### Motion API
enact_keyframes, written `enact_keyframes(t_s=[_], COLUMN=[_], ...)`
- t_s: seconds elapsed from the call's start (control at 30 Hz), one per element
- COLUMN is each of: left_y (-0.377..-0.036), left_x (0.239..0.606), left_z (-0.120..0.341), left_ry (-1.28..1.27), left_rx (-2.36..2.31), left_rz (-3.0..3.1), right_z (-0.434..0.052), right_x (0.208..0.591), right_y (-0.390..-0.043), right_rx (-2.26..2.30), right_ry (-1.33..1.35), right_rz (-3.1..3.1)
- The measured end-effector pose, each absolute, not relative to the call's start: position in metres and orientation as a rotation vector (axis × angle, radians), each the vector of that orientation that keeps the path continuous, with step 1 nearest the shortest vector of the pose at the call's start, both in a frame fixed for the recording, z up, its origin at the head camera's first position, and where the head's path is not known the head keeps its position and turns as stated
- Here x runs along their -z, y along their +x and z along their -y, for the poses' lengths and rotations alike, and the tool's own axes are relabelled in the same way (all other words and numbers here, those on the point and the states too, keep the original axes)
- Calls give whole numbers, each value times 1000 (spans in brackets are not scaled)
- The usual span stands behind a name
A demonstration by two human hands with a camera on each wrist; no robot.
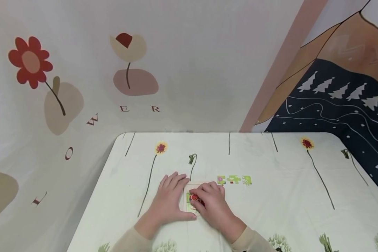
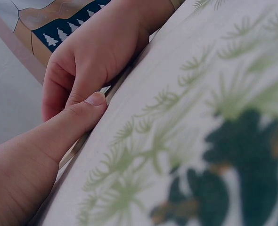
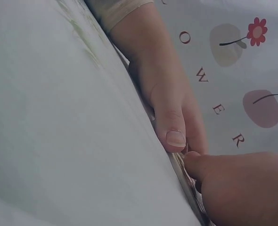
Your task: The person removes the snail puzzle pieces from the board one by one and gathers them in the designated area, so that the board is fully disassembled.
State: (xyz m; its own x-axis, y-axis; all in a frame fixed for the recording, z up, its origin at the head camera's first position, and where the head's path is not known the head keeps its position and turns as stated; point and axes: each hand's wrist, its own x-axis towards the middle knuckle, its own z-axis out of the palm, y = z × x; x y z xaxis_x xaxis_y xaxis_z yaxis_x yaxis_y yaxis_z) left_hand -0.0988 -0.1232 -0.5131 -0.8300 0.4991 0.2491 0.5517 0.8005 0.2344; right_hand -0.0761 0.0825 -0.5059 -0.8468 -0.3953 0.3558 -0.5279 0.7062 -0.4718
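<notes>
A small, pale puzzle board (image 1: 184, 200) with green picture parts lies flat on the table, partly covered by both hands. Along its left side rests my left hand (image 1: 168, 201), fingers straight and thumb stretched along the near edge. My right hand (image 1: 213, 205) is over the board's right half, pinching a red puzzle piece (image 1: 194, 197) between thumb and fingers; most of that piece is hidden. In the left wrist view, the left thumb (image 2: 80, 115) is close to the right hand (image 2: 96, 52). The right wrist view shows the board's thin edge (image 3: 188, 186) beneath the fingers.
Just beyond the right hand, three loose green puzzle pieces lie in a row: one with a pink flower (image 1: 221, 180), a middle one (image 1: 233, 179) and a right one (image 1: 247, 180). A flower-printed cloth (image 1: 289, 196) covers the table. Printed curtains (image 1: 201, 70) hang behind it.
</notes>
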Motion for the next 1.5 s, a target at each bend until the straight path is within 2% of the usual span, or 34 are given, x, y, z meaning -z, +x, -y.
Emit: enact_keyframes(t_s=[0.73,1.5], left_y=[-99,-99], left_x=[514,516], left_z=[123,123], left_ry=[-833,-809], left_rx=[469,461], left_rz=[2834,2812], right_z=[-109,-165], right_x=[507,505], right_y=[-74,-62], right_rx=[-846,-831], right_ry=[606,389], right_rz=[2672,2703])
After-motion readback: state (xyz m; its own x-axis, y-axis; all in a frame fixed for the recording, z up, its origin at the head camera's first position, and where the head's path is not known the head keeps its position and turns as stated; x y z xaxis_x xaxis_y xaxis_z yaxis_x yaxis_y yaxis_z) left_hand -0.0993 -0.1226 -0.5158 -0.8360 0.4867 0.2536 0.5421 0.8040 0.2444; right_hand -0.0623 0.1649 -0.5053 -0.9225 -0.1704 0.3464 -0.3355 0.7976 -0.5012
